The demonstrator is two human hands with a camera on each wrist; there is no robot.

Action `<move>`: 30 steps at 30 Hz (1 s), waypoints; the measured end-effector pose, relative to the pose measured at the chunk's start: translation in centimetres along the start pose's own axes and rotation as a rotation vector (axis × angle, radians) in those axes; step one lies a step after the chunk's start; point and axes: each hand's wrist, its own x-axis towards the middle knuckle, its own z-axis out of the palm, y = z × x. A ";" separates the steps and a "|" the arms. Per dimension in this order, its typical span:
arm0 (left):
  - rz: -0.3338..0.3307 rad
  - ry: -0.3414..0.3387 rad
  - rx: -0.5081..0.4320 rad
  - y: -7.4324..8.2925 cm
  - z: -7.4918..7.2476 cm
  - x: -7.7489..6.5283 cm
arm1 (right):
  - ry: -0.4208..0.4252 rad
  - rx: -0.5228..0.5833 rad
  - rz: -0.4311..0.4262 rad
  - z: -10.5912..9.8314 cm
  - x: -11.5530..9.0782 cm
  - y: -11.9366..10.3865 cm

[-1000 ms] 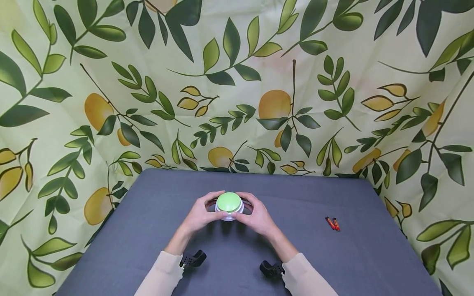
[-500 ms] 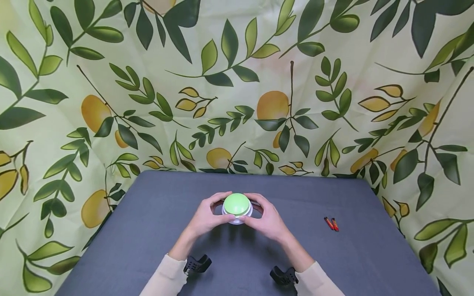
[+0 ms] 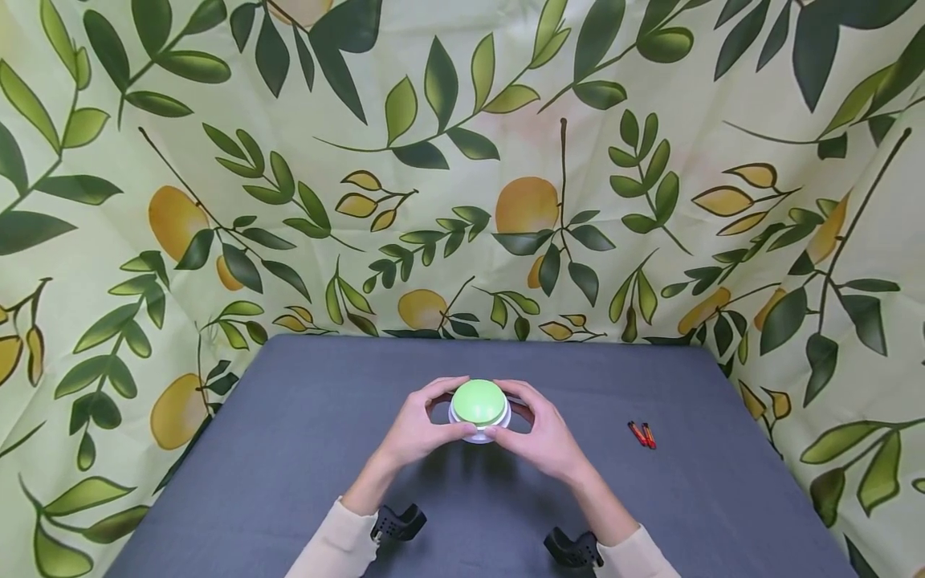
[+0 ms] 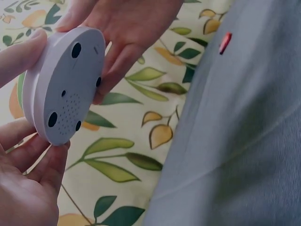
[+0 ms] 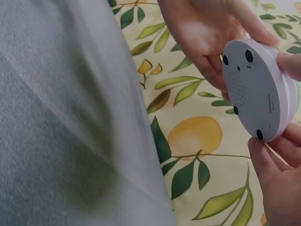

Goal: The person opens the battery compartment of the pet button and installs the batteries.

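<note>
Both hands hold up a round push button (image 3: 479, 403) with a light green dome and a white base, raised off the table. On its left side, my left hand (image 3: 426, 419) grips the rim, thumb at the front and fingers round the back. My right hand (image 3: 540, 433) does the same on the right side, and the two thumbs come close together at the front. The left wrist view shows the white underside (image 4: 77, 89), with dark round feet and a patch of small holes. From the right wrist, the same underside (image 5: 254, 94) appears tilted.
Two small red batteries (image 3: 642, 434) lie on the dark grey table (image 3: 347, 377), to the right of the hands. A cloth backdrop (image 3: 448, 185) printed with leaves and fruit stands behind and at the sides. A black band mount (image 3: 400, 522) sits at the left wrist.
Both hands have carried the push button a little to the right and closer to the person. The grip looks the same, and the view has shifted slightly.
</note>
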 end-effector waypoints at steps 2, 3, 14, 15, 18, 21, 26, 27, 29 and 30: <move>-0.010 -0.001 -0.005 0.1 0.3 0.1 | -0.004 -0.007 -0.003 -0.3 -0.2 0.0; -0.011 -0.003 -0.006 0.1 0.5 0.1 | -0.006 -0.011 -0.004 -0.5 -0.3 0.0; -0.008 -0.013 0.014 0.3 1.6 0.6 | -0.011 -0.063 0.028 -1.8 -0.9 -0.2; -0.017 -0.016 0.012 0.4 1.7 0.6 | -0.009 -0.061 0.030 -1.9 -0.9 -0.2; -0.043 -0.029 0.008 0.7 2.0 0.9 | -0.004 -0.062 0.037 -2.2 -1.1 -0.3; -0.051 -0.034 0.009 1.0 2.0 1.2 | 0.001 -0.072 0.047 -2.5 -1.2 -0.4; -0.058 -0.036 0.012 1.2 2.0 1.4 | 0.000 -0.095 0.055 -2.6 -1.3 -0.5; -0.056 -0.035 0.008 1.2 2.0 1.5 | 0.002 -0.096 0.050 -2.7 -1.3 -0.6; -0.051 -0.032 -0.006 1.3 2.0 1.6 | 0.013 -0.098 0.034 -2.7 -1.3 -0.7; -0.049 -0.029 -0.010 1.3 2.0 1.7 | 0.020 -0.098 0.023 -2.7 -1.2 -0.8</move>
